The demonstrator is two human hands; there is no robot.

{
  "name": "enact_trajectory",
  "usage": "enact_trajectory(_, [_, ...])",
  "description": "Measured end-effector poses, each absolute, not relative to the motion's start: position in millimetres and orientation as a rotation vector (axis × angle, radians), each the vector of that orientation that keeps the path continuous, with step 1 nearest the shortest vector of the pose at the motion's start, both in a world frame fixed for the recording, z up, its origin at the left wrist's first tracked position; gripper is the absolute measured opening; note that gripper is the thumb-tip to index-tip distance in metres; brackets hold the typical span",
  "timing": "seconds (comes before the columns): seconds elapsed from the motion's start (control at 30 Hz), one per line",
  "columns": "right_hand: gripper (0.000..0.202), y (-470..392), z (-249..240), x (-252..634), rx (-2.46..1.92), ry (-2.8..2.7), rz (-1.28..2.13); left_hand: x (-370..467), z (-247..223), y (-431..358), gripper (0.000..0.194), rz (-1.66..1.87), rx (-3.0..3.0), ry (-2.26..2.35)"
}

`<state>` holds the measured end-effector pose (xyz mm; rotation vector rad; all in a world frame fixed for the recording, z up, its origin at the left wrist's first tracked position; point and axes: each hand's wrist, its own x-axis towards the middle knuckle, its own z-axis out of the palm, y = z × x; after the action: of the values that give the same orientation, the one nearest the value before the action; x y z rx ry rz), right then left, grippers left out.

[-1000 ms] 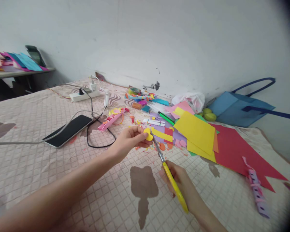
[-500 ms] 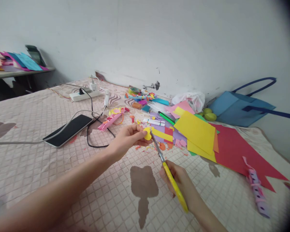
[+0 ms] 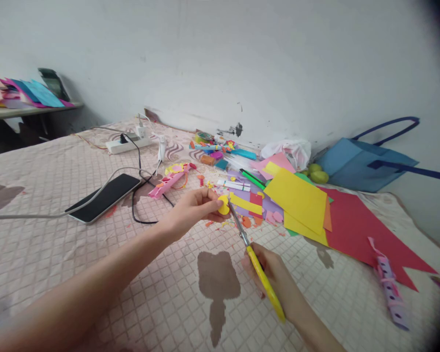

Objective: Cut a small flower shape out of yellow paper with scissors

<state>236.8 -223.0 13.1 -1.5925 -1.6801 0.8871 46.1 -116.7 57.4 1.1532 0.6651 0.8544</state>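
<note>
Between thumb and fingers, my left hand (image 3: 200, 205) pinches a small rounded yellow paper piece (image 3: 224, 205). My right hand (image 3: 269, 271) is closed round the yellow handles of a pair of scissors (image 3: 264, 283). The metal blades point up and left, with their tips at the right edge of the yellow piece. Just beyond the tips lies a yellow strip (image 3: 244, 204) with a red part (image 3: 255, 204), on purple sheets. Small coloured scraps (image 3: 246, 222) are scattered beneath and beside my left hand.
Yellow sheets (image 3: 297, 200) and a large red sheet (image 3: 359, 234) lie to the right, near a purple paper roll (image 3: 391, 293). A blue bag (image 3: 366, 164) stands behind. On the left are a black phone (image 3: 104, 198), cables and a power strip (image 3: 128, 144).
The yellow piece has turned slightly in my left hand. Both hands and the scissors stay in nearly the same place.
</note>
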Motion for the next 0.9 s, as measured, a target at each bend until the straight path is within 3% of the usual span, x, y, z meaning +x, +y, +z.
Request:
enact_trajectory(0.47, [0.030,-225.9,20.1,233.8,-1.619,-1.598,1.055,46.0,56.7,-114.8,0.020,0.914,1.113,0.655])
enact_trajectory(0.9, [0.029,-223.7,10.4,237.0,-1.596,-1.720,0.845,45.4,59.7,-115.9,0.019,0.956,1.138,0.669])
